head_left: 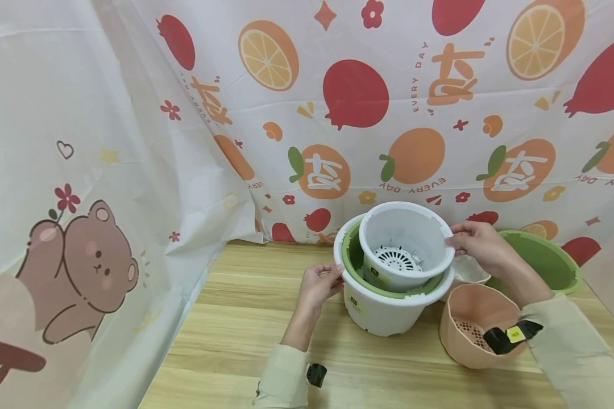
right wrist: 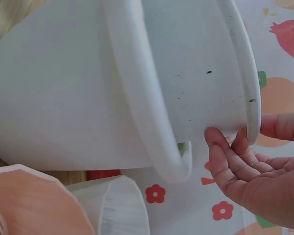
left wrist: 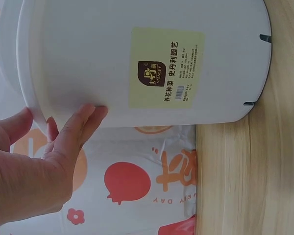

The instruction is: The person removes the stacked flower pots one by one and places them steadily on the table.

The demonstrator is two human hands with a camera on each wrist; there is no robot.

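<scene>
A large white flowerpot (head_left: 384, 315) stands on the table with a green pot (head_left: 352, 253) nested in it. A smaller white flowerpot (head_left: 401, 224) sits inside the green one, raised and tilted, its slotted bottom visible. My left hand (head_left: 318, 291) pinches the left rim of the large pot; in the left wrist view, the fingers (left wrist: 76, 129) lie under the rim beside a pale label (left wrist: 166, 68). At the small pot's right rim, my right hand (head_left: 483, 247) pinches the edge between thumb and fingers. The green pot is mostly hidden in the right wrist view.
To the right stand a peach-coloured pot (head_left: 455, 335) with a perforated bottom, a small whitish pot (head_left: 471, 270) and a wide green pot (head_left: 547, 258), partly behind my right forearm. A fruit-printed sheet (head_left: 307, 91) hangs behind the wooden table (head_left: 225, 324).
</scene>
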